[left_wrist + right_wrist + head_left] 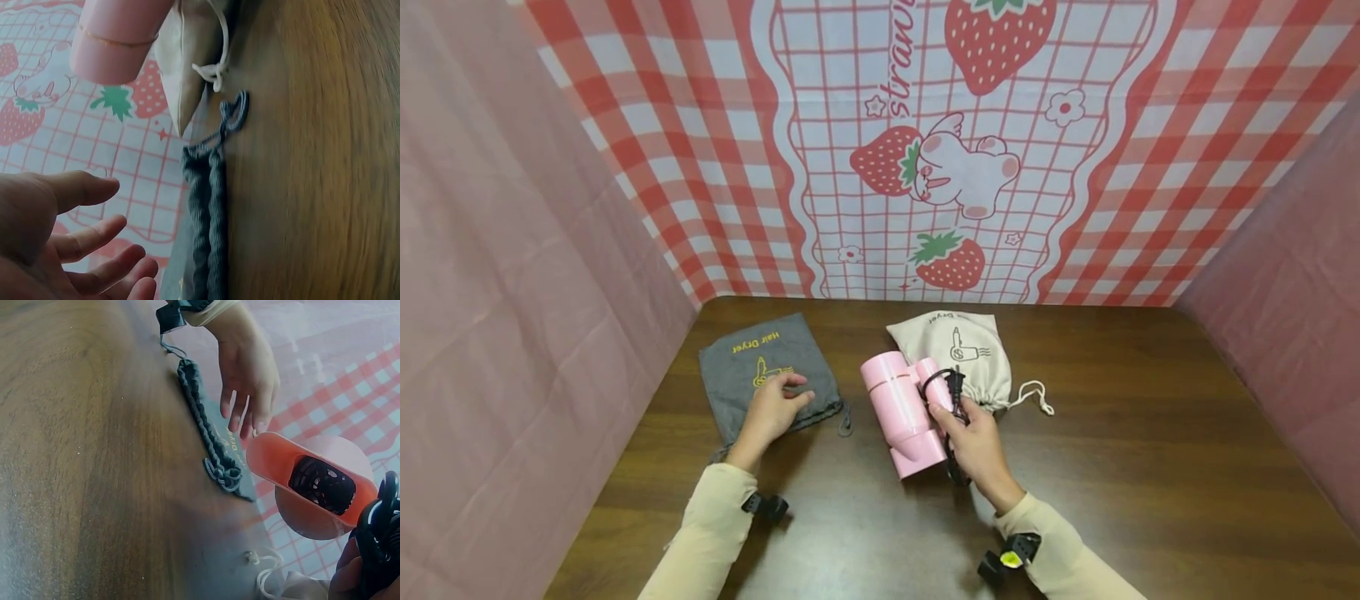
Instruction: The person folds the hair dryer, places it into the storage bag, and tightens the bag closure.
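My right hand grips a pink hair dryer by its folded handle, together with the bundled black power cord. The dryer is held above the table; its flat nozzle faces the right wrist camera, black grille inside. A grey drawstring bag printed "Hair Dryer" lies flat at the left. Over that bag hovers my left hand, fingers loosely bent, with nothing in it. Behind the dryer and right hand lies a cream drawstring bag, partly covered by them in the head view.
The brown wooden table carries both bags. A strawberry-patterned checked cloth hangs along its back edge, and pink cloth hangs at both sides. The cream bag's white drawstring trails out to the right.
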Tool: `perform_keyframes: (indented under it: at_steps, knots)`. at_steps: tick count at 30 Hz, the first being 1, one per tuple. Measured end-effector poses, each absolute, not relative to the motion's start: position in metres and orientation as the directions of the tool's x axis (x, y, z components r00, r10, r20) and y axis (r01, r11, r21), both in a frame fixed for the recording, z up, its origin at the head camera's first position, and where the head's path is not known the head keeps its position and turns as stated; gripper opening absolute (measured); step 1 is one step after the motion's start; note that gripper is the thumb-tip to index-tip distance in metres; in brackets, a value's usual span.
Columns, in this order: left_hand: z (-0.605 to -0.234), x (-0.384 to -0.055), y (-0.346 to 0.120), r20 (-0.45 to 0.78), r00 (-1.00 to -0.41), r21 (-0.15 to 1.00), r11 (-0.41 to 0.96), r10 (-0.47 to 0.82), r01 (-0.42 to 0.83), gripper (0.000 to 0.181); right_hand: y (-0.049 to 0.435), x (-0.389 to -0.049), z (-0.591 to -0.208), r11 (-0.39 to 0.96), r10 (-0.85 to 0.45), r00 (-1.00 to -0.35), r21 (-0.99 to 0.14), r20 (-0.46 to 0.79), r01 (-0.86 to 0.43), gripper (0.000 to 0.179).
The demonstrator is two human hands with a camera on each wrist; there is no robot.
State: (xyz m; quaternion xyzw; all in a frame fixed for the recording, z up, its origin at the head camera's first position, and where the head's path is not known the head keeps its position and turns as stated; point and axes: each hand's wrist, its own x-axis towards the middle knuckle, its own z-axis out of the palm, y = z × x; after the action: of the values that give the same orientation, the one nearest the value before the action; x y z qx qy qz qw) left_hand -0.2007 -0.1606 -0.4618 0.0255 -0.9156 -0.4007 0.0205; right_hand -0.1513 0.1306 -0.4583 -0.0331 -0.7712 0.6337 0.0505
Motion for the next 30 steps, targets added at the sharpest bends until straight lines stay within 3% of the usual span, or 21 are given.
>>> perform_keyframes:
  at_steps: [21,30]
  knots:
    - [-0.463,-0.192,-0.182,-0.078,-0.993,0.391,0.919,0.087,0.05,0.038,0.132,-0.151,-0.463,0.193,0.098,-0.995,-0.981,0.024,-0.005,0.023]
    - [-0.468,-0.191,-0.189,-0.059,-0.987,0.371,0.921,0.153,0.121,0.028,0.134,-0.149,-0.462,0.173,0.104,-0.995,-0.985,0.0,0.018,0.021]
